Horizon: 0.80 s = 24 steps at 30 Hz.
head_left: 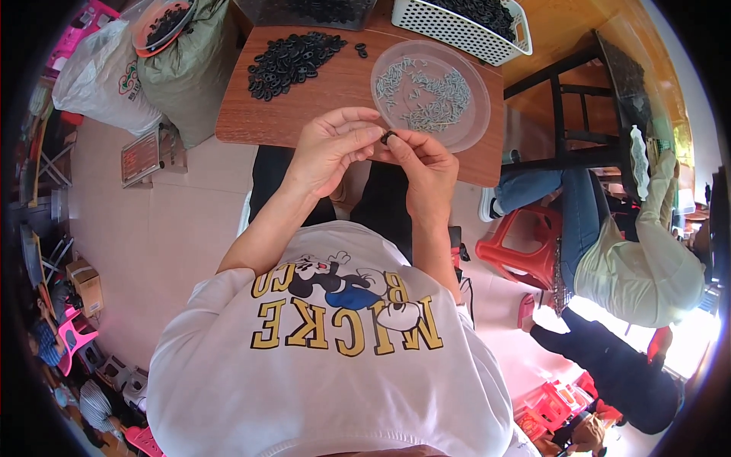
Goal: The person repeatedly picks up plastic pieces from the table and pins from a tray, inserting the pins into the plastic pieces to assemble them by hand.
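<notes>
two bare hands meet over one worktop [255,122], its surface a smooth reddish-brown wood grain. one small black piece [387,138] sits between their fingertips, just above the near edge of a tray; its exact shape is too small to tell. the right hand [426,164] pinches it between thumb and forefinger, while the left hand [331,148] brings its thumb up beside it, fingers curled; whether the left also grips something cannot be told. one round, shallow tray [474,122] of translucent plastic holds many slim, grey, metallic-looking bits [438,95], too many to count, strewn in uneven clusters. left of it lies one heap of flat, black, oval rings [285,65], dull and overlapping, also past counting, with two loose rings [361,50] apart at its right. at the far edge stand two containers: one white plastic basket [449,32] with perforated walls and one dark see-through bin [259,14], both holding black pieces. two bulging sacks stand left of the worktop, one whitish [95,80], one grey-green [186,95], both of creased material.
</notes>
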{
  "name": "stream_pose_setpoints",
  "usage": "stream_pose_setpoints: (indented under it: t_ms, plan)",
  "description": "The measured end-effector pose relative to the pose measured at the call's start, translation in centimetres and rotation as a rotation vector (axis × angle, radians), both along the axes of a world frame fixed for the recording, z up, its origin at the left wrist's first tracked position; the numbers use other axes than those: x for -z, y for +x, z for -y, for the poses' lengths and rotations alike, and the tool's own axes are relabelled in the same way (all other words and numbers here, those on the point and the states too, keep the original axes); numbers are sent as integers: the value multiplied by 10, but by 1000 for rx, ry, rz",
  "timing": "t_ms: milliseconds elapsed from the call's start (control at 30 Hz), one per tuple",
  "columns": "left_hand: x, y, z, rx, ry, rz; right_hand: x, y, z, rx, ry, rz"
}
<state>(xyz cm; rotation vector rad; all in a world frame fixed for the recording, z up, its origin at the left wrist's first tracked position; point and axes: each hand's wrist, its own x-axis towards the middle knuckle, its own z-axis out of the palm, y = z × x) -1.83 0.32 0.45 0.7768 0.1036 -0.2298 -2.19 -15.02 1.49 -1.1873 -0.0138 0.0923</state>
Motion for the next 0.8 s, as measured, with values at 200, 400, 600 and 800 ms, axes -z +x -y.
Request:
stream_pose_setpoints:
  t_ms: [200, 400, 600, 800]
  plan:
    - [-2, -2, 2, 2, 67, 13, 1, -1, 3, 24, -88, 0]
    - [-3, -3, 5, -30, 229, 86, -1, -7, 1, 78, -204, 19]
    - [-1, -5, 6, -5, 344, 115, 0, -11, -2, 112, -299, 42]
    - [13, -5, 5, -16, 279, 56, 19, -10, -6, 128, -250, 33]
